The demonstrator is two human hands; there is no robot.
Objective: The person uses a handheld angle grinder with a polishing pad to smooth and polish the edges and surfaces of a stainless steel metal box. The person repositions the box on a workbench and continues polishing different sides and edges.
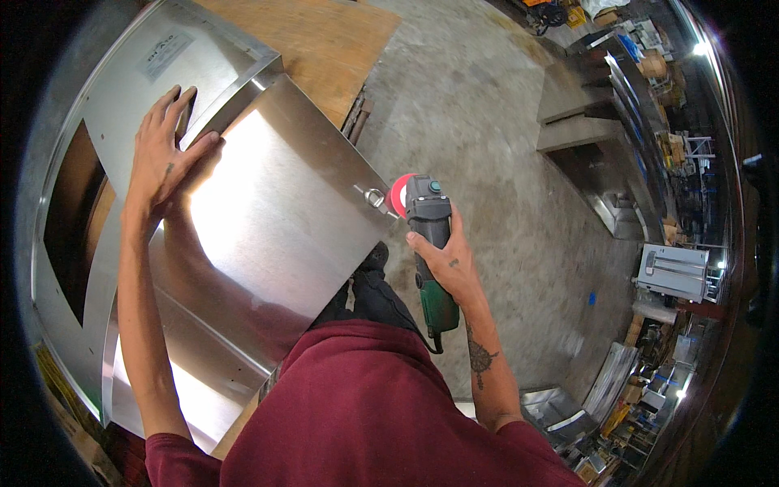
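Observation:
My right hand (450, 260) is wrapped round a green and black angle grinder (430, 223) with a red disc (399, 196) at its far end. The disc is close to the right edge of a large shiny sheet-metal housing (268, 203), beside a small metal ring fitting (375, 197); whether disc and edge touch I cannot tell. My left hand (168, 146) lies on the housing with fingers spread, its thumb across a raised lip and its fingers on the upper panel, below a small label plate (170, 55). A cord leaves the grinder's lower end.
A plywood sheet (324, 49) lies beneath the housing's far end. Concrete floor (487, 97) stretches to the right. Farther right stand a large metal cabinet-like piece (588, 154), a grey metal box (672, 272) and stacked metal sheets (610, 377).

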